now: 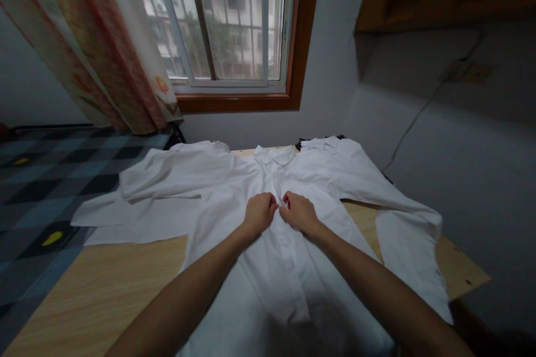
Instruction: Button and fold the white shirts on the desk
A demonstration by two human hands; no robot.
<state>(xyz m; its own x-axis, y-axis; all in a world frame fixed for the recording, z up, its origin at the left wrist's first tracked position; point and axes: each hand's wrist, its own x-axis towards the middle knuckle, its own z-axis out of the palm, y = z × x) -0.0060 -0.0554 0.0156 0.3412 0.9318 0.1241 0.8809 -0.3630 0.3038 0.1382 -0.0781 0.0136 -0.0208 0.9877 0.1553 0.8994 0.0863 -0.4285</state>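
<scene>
A white long-sleeved shirt [218,228] lies spread on a wooden table, its collar [274,155] at the far side and its sleeves out to left and right. Both my hands meet at the front placket, a little below the collar. With curled fingers, my left hand [260,213] pinches the left edge of the placket. My right hand [299,212] grips the fabric just to the right, thumb and forefinger closed. Any button between the fingertips is too small to make out. Below the hands the placket runs down in loose folds.
More white clothing [142,223] lies under the left sleeve, and another white garment [408,245] is under the right. The wooden tabletop [113,273] shows at left. A bed with a checked cover [25,189] adjoins it. Behind are a window [234,22], a curtain [104,39] and a wall cable [412,122].
</scene>
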